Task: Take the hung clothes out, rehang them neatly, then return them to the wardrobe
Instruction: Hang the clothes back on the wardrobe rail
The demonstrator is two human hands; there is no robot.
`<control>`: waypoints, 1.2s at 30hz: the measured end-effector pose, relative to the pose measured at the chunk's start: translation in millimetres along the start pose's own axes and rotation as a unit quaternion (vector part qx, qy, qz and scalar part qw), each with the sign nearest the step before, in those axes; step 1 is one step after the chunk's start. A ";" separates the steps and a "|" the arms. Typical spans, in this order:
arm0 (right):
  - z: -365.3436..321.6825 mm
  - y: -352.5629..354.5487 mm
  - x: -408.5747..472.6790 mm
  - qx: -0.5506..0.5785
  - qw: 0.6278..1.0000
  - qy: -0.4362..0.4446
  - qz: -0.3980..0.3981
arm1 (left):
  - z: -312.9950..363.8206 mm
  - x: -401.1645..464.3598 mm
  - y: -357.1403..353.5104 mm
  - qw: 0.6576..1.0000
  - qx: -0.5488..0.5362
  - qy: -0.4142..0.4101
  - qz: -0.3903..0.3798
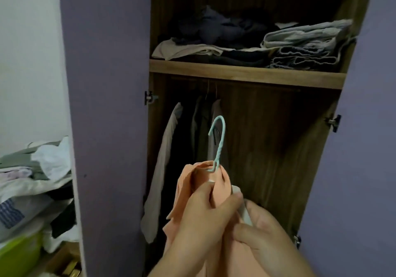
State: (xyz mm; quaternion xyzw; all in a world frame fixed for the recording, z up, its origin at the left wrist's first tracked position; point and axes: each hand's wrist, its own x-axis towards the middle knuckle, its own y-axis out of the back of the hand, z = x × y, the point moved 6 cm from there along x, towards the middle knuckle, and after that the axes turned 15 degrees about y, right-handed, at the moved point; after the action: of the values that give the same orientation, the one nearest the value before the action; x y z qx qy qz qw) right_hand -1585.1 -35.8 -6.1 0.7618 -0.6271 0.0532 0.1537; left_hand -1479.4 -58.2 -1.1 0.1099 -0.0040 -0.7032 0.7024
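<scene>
Gripping the peach garment point(186, 195) on its hanger point(218, 144), both hands face open wardrobe point(246, 76) room.

Two bare hands, left hand point(205, 214) and right hand point(263, 234), plus bare forearms entering from bottom edge. No sleeves, gloves, rings or watch visible. Fingernails short, unpainted.

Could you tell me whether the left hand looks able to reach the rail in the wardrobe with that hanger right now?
Probably yes: the left hand holds the peach garment just under the hanger hook, and both doors stand open.
</scene>
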 end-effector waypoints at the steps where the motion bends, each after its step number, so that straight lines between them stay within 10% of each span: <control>1: 3.4 0.7 8.5 -0.003 1.000 -0.004 0.010 | 0.8 13.4 -1.4 1.000 0.001 0.001 -0.019; 18: 39.0 33.2 144.6 -0.090 0.979 -0.010 0.185 | 15.9 192.1 -43.7 0.952 -0.155 -0.021 -0.263; 36: 95.5 187.2 321.4 0.055 0.994 0.049 0.079 | 110.4 360.6 -126.3 0.971 -0.183 -0.087 -0.124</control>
State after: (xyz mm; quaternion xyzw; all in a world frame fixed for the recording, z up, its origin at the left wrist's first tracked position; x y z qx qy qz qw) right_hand -1710.8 -397.5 22.7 0.7137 -0.6731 0.1368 0.1374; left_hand -1617.8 -429.5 32.7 -0.0827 0.0773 -0.7805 0.6149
